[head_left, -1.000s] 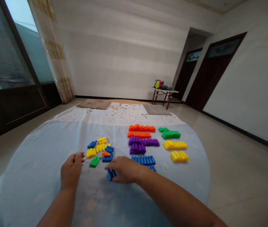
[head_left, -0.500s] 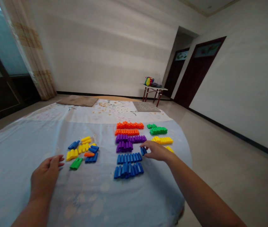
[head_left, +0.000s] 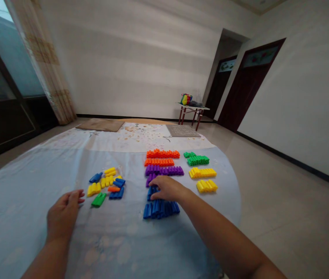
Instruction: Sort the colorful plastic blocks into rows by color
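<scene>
My right hand is over the left part of the upper blue row, thumb and fingers closed on blue plastic tubes; it covers most of that row. Just in front lies a fuller row of blue tubes. Purple tubes lie behind, partly hidden by the fingers. My left hand hovers or rests at the left, fingers loosely stretched out and holding nothing. Right beside it is a mixed group with yellow tubes, a green piece, blue tubes and an orange one.
Orange rows lie at the back of the sorted groups. Green tubes and yellow tubes form rows on the right. A light blue cloth covers the round table. Two mats lie at its far side; a small table stands beyond.
My right hand has moved left from the right end of the upper blue row to its left part, with the blue tubes. My left hand stays near the mixed group. The view has shifted slightly.
</scene>
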Demonstrator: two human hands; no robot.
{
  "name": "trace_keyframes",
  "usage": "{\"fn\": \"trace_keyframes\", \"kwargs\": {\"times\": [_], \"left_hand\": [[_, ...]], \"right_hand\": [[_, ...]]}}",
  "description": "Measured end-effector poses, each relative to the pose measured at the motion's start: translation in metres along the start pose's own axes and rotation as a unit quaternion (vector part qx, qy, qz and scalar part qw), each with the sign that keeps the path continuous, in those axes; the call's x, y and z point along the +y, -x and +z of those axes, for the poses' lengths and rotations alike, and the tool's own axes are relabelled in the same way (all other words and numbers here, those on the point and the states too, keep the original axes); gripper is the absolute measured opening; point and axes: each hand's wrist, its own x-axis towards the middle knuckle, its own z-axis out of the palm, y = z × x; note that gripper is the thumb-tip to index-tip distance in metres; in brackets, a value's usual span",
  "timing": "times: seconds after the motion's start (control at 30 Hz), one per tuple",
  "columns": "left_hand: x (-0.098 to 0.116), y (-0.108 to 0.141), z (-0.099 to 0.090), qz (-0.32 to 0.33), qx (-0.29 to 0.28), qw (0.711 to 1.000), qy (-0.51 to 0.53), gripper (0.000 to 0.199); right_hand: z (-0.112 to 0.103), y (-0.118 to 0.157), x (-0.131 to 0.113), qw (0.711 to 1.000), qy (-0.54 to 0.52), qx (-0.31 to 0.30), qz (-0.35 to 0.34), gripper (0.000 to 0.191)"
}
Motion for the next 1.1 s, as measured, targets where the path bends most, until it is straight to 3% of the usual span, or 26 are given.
{"fn": "trace_keyframes", "kwargs": {"times": [0.1, 0.23, 0.43, 0.53, 0.87, 1.0, 1.1], "left_hand": [[-0.002, -0.001, 0.000, -0.035, -0.037, 0.998, 0.034, 0.031], [0.001, 0.000, -0.001, -0.052, -0.040, 0.997, 0.039, 0.030], [0.002, 0.002, 0.000, -0.043, -0.043, 0.997, 0.055, 0.036], [0.002, 0.004, 0.000, -0.037, -0.044, 0.996, 0.071, 0.038], [0.007, 0.008, -0.005, -0.024, -0.037, 0.994, 0.095, 0.040], [0.004, 0.005, -0.004, -0.029, -0.042, 0.993, 0.104, 0.041], [0.004, 0.005, -0.004, -0.034, -0.042, 0.993, 0.106, 0.040]], "right_hand": [[0.007, -0.010, -0.001, 0.999, 0.021, -0.032, 0.011, 0.048], [0.008, -0.011, 0.003, 0.998, 0.031, -0.047, 0.016, 0.048], [-0.013, -0.008, -0.019, 0.999, -0.003, 0.042, -0.003, 0.041], [-0.014, -0.020, -0.038, 0.998, -0.014, 0.048, -0.028, 0.037], [0.038, -0.104, -0.066, 0.997, 0.068, -0.007, -0.021, 0.037], [0.048, -0.115, -0.072, 0.998, 0.062, -0.010, -0.022, 0.031], [0.038, -0.104, -0.068, 0.998, 0.055, 0.004, -0.021, 0.031]]}}
